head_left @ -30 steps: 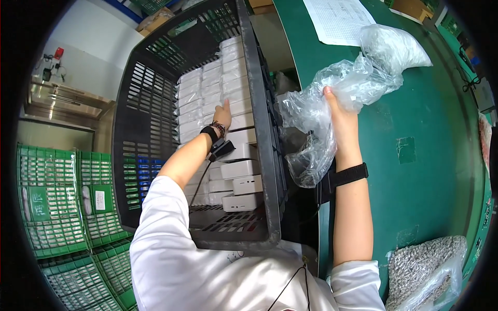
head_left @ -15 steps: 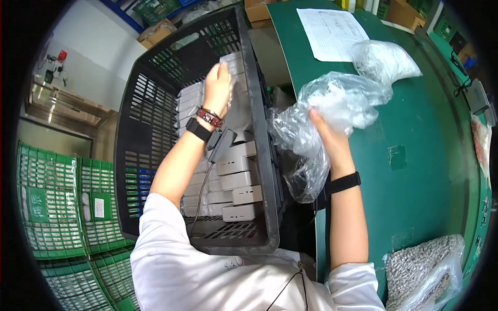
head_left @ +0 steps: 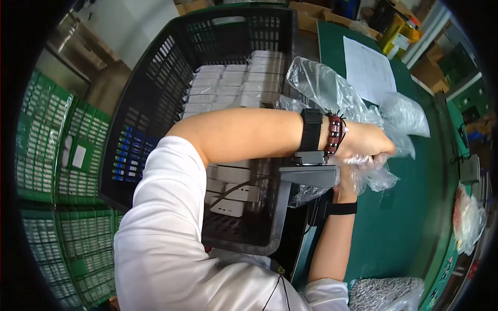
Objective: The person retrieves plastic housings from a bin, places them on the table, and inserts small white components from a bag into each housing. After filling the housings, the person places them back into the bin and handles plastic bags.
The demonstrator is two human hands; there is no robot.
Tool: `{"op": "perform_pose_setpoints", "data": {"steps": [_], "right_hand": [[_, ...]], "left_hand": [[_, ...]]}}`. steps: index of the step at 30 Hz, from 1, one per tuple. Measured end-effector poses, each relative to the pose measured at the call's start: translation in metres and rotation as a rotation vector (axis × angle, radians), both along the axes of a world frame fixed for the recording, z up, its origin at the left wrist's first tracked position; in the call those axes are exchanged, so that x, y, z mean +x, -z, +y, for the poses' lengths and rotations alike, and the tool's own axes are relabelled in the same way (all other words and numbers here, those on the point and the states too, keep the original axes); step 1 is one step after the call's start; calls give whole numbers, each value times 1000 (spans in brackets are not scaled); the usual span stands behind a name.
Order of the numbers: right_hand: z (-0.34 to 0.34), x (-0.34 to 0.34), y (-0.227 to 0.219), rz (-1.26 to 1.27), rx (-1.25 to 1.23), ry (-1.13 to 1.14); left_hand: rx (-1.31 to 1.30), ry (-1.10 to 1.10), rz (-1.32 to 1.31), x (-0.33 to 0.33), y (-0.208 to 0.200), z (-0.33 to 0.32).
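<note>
Fingers of both hands, left hand over right hand, clamp the clear plastic bag, bunching it above the green table.

the green surface carries a white paper sheet, crumpled clear plastic bags, and a bag of small grey parts at its near edge.

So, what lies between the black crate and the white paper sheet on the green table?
In the head view, a crumpled clear plastic bag lies between the black crate and the paper sheet; the left hand grips its lower part.
</note>
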State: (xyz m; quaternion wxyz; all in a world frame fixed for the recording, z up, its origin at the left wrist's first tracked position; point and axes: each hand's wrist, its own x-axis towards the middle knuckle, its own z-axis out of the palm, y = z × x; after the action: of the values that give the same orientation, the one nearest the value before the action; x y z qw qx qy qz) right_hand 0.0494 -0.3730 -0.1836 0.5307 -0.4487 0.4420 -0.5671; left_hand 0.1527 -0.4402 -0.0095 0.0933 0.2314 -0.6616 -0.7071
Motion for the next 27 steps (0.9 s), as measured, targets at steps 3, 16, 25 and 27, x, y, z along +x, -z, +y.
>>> {"op": "perform_pose_setpoints", "data": {"steps": [3, 16, 25, 27], "right_hand": [[-6, 11, -21, -44, 17, 85], [-16, 45, -59, -339, 99, 385], [-13, 30, -52, -256, 112, 450], [-14, 32, -55, -303, 124, 494]], "left_hand": [[268, 8, -13, 11, -7, -6], [-707, -1214, -621, 343, 226, -178], [-325, -881, -918, 237, 230, -140], [-433, -1162, -951, 216, 221, -136]]}}
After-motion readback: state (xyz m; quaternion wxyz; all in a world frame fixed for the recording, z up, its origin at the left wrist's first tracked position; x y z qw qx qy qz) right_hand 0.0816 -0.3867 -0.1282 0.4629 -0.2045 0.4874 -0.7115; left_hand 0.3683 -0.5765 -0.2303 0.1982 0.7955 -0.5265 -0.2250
